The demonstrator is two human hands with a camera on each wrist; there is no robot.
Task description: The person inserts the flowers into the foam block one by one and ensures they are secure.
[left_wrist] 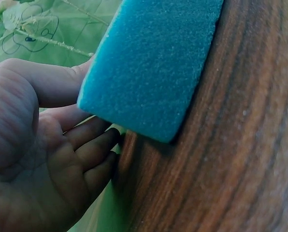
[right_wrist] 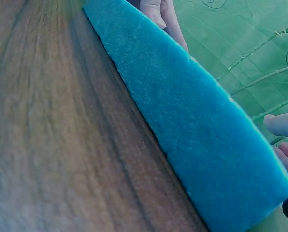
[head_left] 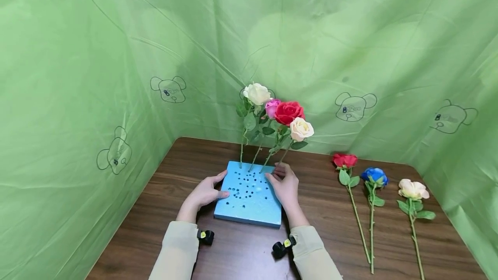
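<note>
A blue foam block (head_left: 249,208) with many small holes lies on the table. At its left edge my left hand (head_left: 204,191) grips it, thumb on the top face and fingers along the side; the left wrist view shows this hand (left_wrist: 47,140) close to the block's side (left_wrist: 144,72). By the back right corner, my right hand (head_left: 285,187) pinches the lower stem of a pale peach rose (head_left: 301,129); its stem end is hidden by the fingers. A white rose (head_left: 256,94), a purple-pink rose (head_left: 272,108) and a red rose (head_left: 289,113) stand in holes along the back edge.
To the right on the brown wooden table (head_left: 319,211) lie another red rose (head_left: 344,160), a blue rose (head_left: 375,176) and a cream-pink rose (head_left: 413,189), stems toward the front. A green curtain (head_left: 218,46) hangs behind and on both sides.
</note>
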